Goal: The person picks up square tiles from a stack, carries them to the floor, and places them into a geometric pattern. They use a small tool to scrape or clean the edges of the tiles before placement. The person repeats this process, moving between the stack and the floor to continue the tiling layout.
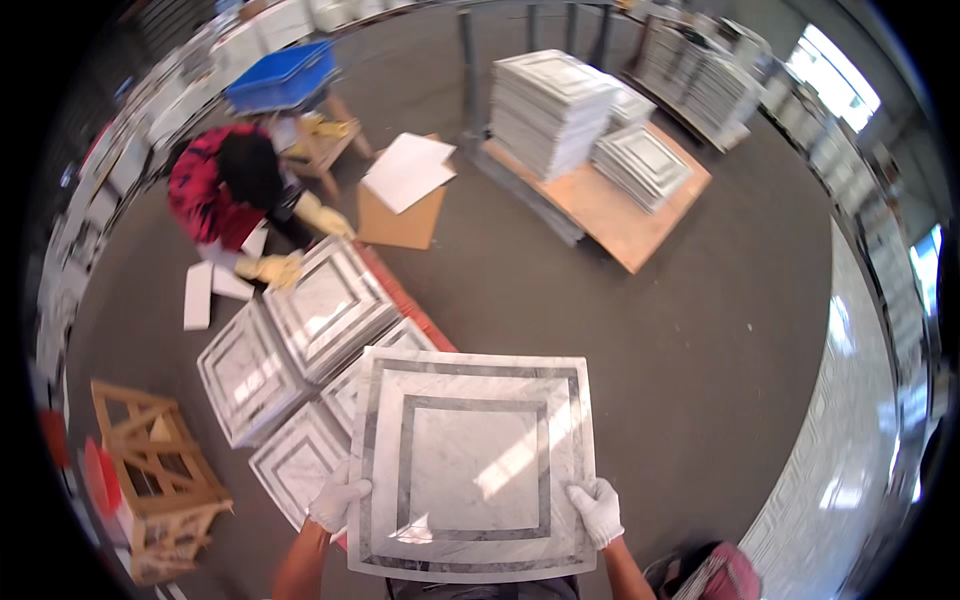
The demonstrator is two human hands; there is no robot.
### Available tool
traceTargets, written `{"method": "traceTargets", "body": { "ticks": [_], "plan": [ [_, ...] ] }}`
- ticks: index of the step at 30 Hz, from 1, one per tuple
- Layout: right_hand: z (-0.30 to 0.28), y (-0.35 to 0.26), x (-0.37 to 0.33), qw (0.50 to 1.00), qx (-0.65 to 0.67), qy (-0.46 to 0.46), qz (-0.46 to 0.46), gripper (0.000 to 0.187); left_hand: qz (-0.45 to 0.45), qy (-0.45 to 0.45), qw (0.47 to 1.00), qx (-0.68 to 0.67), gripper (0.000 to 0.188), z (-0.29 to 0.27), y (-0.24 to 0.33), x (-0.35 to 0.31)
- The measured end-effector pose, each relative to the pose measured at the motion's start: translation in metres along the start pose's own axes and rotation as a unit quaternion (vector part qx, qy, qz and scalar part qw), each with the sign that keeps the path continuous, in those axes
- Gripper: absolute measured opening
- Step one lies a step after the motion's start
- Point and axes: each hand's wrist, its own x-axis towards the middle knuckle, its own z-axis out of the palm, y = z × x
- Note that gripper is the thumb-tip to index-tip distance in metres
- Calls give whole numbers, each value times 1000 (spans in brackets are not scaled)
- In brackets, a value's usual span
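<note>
I hold a square marble tile (470, 465) in front of my body, white with two grey square bands and a glossy face. My left hand (338, 497), in a white glove, grips its left edge. On the opposite edge my gloved right hand (600, 511) is closed, thumb on the face; the fingers behind the tile are hidden. Left of it, similar banded tiles lie in stacks, among them a taller stack (330, 300) and a lower one (300, 460). A co-worker in a red and black top (215, 185) bends over the taller stack with yellow-gloved hands (270, 268) on it.
Ahead to the right, a wooden board (640, 235) on a low support carries tall tile stacks (550, 115). White sheets (408, 172) and brown cardboard (400, 222) lie on the floor. A blue tub (283, 78) rests on a wooden stand; a wooden frame (165, 470) stands left. Someone's pink-patterned clothing (725, 575) shows lower right.
</note>
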Motion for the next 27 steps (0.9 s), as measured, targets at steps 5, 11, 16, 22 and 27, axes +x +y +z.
{"method": "traceTargets", "body": {
  "ticks": [5,11,16,22,27],
  "plan": [
    [127,-26,-69,996,82,-1,43,61,-15,-92,965,247,60,-15,196,-91],
    [54,1,-122,993,96,66,-13,63,1,65,942,328,61,45,126,-70],
    [-9,31,-189,986,114,125,-13,57,11,187,924,333,63,89,82,-92],
    [-69,117,-203,975,152,151,-53,56,130,160,861,465,61,212,20,-86],
    [-115,180,-239,950,231,204,-41,59,197,109,783,579,60,318,-38,-93]
  ]
}}
